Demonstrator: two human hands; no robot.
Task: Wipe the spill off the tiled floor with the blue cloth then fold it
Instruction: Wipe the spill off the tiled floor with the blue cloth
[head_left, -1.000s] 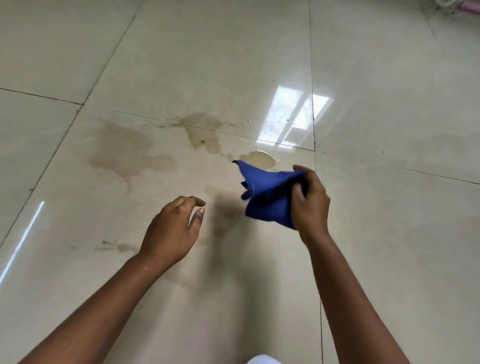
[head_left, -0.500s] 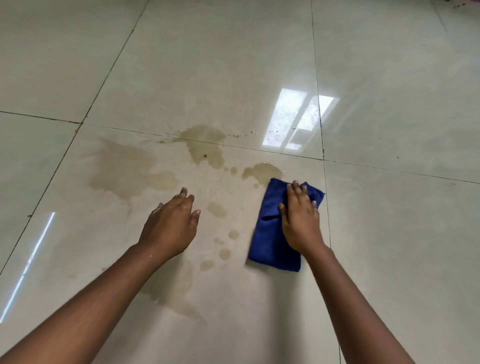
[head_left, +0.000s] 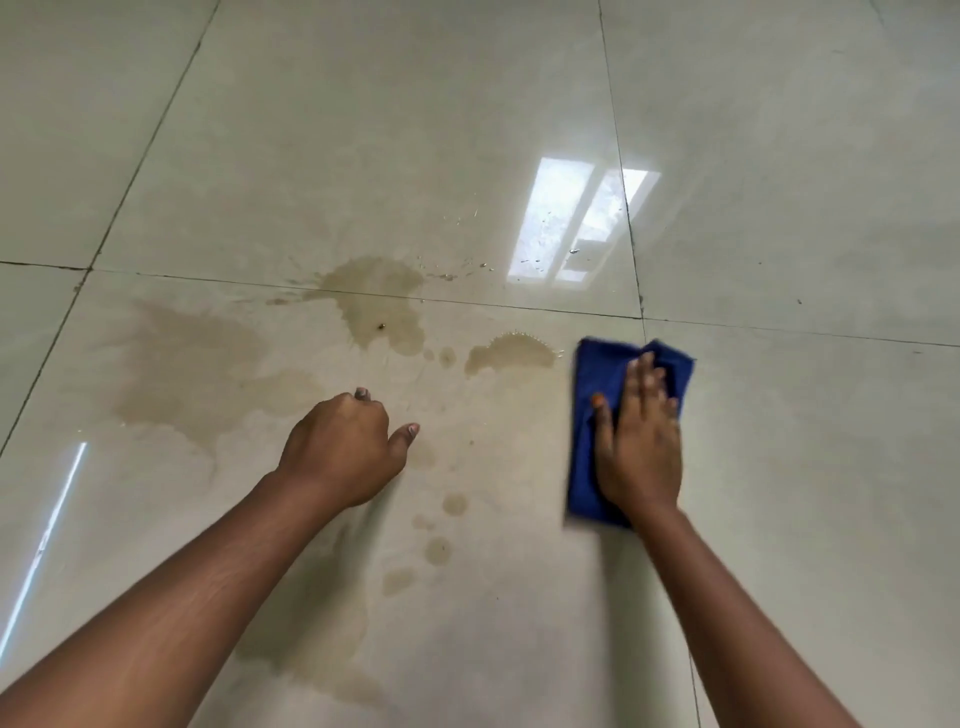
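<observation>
Cloth (head_left: 586, 379) blue, soft, oblong | spill (head_left: 382, 306) tan, blotchy | floor (head_left: 779, 208) glossy tile

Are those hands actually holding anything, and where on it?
Nothing is gripped. The right hand presses flat on the blue cloth, over its middle; the left hand is empty.

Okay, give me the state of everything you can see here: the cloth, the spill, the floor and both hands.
Blue cloth: folded over, flat on the floor, just right of the nearest puddle.
Spill: wet, brownish puddles and drops, not yet wiped.
Tiled floor: glossy, dirty where the spill spreads.
Right hand: fingers straight, pressing on the cloth.
Left hand: fingers curled, holding nothing.
</observation>
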